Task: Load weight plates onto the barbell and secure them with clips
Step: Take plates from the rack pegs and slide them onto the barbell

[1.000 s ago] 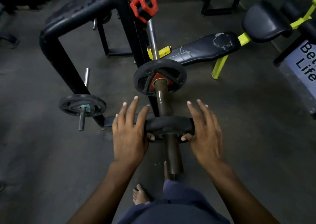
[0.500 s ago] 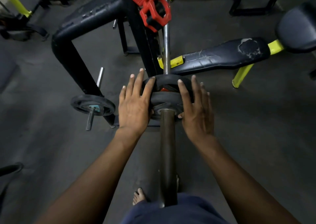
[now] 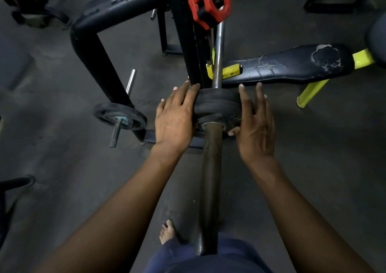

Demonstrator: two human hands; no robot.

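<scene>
The barbell [image 3: 210, 178] runs from my lap away toward the rack. Two small black weight plates [image 3: 217, 103] sit pressed together on its sleeve, seen edge-on. My left hand [image 3: 175, 116] lies flat against the left rim of the near plate. On the right rim rests my right hand [image 3: 254, 124], fingers stretched out and thumb on the plate's face. A red clip [image 3: 208, 3] hangs high on the rack upright, beyond the plates and apart from both hands.
Left of the bar, another black plate [image 3: 120, 116] sits on a storage peg of the black rack frame [image 3: 92, 49]. A worn black bench pad [image 3: 288, 64] with yellow legs lies to the right. My bare foot [image 3: 167, 231] stands on the dark floor.
Both hands slid the near plate along the sleeve away from me until it met the inner plate. The orange hub of the inner plate is now covered.
</scene>
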